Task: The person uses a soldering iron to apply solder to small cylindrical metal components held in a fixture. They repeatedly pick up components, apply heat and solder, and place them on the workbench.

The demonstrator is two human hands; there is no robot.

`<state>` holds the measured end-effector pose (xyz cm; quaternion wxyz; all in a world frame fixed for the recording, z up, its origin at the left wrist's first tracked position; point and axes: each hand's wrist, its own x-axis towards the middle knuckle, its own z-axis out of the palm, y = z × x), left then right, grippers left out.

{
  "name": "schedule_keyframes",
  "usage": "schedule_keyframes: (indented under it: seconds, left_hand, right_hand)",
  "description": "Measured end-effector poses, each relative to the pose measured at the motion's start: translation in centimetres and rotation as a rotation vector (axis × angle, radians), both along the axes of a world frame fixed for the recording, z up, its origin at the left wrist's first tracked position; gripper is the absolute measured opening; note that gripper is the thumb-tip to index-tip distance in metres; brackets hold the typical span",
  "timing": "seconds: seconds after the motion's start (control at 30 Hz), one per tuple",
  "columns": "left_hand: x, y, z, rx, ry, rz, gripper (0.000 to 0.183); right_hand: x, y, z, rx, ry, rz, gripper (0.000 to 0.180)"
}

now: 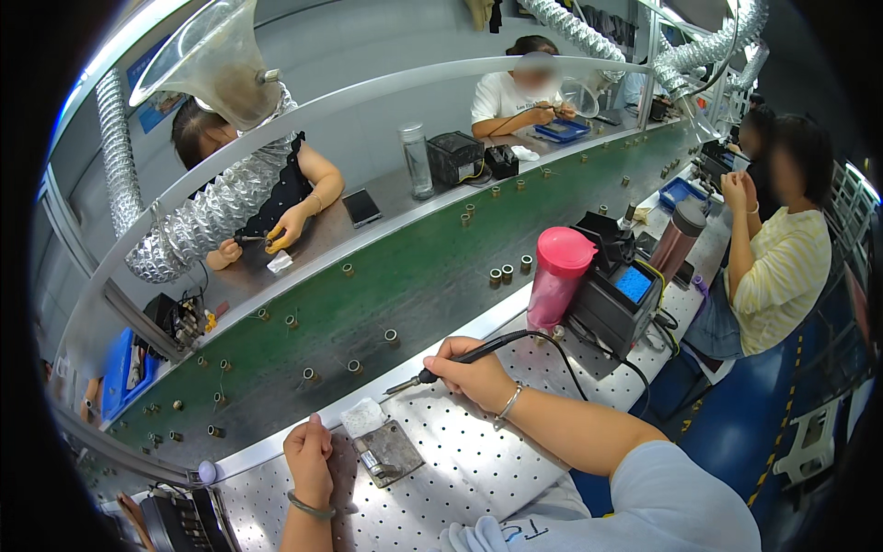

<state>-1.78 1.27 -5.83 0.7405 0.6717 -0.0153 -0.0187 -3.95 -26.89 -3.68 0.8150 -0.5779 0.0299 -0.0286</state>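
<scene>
My right hand (476, 372) grips the handle of a soldering iron (455, 361), its tip pointing left and down over the bench's front rail. My left hand (309, 452) is half curled, thumb uppermost, at the bench edge; whether something small is inside the fingers cannot be seen. Between the hands a square metal plate fixture (407, 445) lies on the perforated metal bench (483, 441), with a shiny cylindrical metal part (371, 461) on it. A folded white tissue (363, 417) touches the plate's far edge. The iron's tip is just right of the tissue.
A green conveyor belt (428, 283) bears several small metal cylinders (391, 336), some with thin wires. To the right stand a pink lidded cup (559, 276) and a black soldering station (614, 310) with a blue sponge (632, 283). Co-workers sit across and at right.
</scene>
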Motion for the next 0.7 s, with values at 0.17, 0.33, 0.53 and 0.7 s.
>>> schedule_keyframes:
  seconds: [0.17, 0.33, 0.53, 0.7]
  left_hand:
    - [0.2, 0.7, -0.1, -0.081, 0.007, -0.054, 0.044]
    - [-0.1, 0.7, 0.1, -0.081, 0.009, -0.031, 0.047]
    - [0.1, 1.6, 0.3, -0.152, -0.009, -0.004, 0.049]
    - [0.1, 1.3, 0.2, -0.155, 0.014, 0.026, 0.048]
  right_hand:
    - [0.6, -0.1, -0.6, 0.065, 0.048, -0.014, 0.023]
    - [0.2, 0.0, -0.3, -0.017, 0.004, -0.019, 0.023]
    - [-0.9, 0.9, 1.0, -0.164, -0.062, -0.021, 0.020]
    - [-1.7, 1.1, 1.9, -0.386, -0.176, -0.071, 0.015]
